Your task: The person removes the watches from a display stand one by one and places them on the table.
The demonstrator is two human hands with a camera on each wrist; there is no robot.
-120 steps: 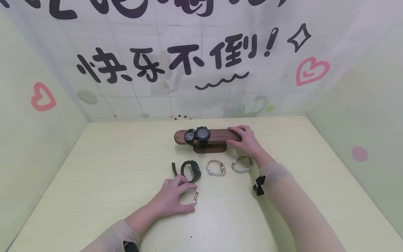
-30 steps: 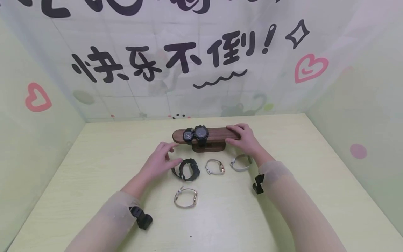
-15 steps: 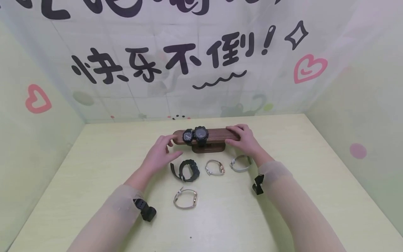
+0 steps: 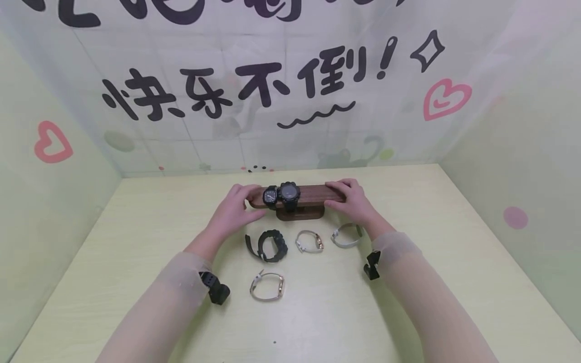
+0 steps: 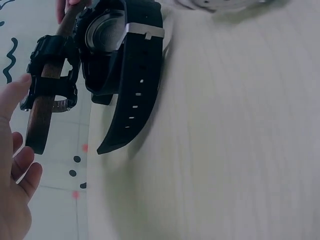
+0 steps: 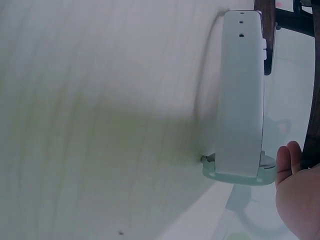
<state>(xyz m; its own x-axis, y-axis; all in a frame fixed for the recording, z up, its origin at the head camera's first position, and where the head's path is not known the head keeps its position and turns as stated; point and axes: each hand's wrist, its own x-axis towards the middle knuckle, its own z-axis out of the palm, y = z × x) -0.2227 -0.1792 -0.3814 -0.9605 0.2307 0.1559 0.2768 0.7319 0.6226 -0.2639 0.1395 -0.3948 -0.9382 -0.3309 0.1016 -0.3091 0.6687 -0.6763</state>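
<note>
A dark brown wooden watch stand is at the back of the table, its bar lying left to right on a low base. My left hand holds the bar's left end, fingers over the top and thumb at the front. At the right end my right hand grips the bar, fingers behind and thumb in front. Toward the left on the bar sit a small square-faced black watch and a larger round black watch, side by side. In the left wrist view, fingertips meet the bar's end.
Before the stand lie a chunky black watch, a slim watch with a rose-gold case and a pale-strapped watch, partly behind my right wrist. Nearer is another slim watch. A printed wall cloth hangs behind the table.
My left hand has left the nearest slim watch, now lying on the table, and moved up to grip the stand's left end. The right hand keeps its place on the right end.
</note>
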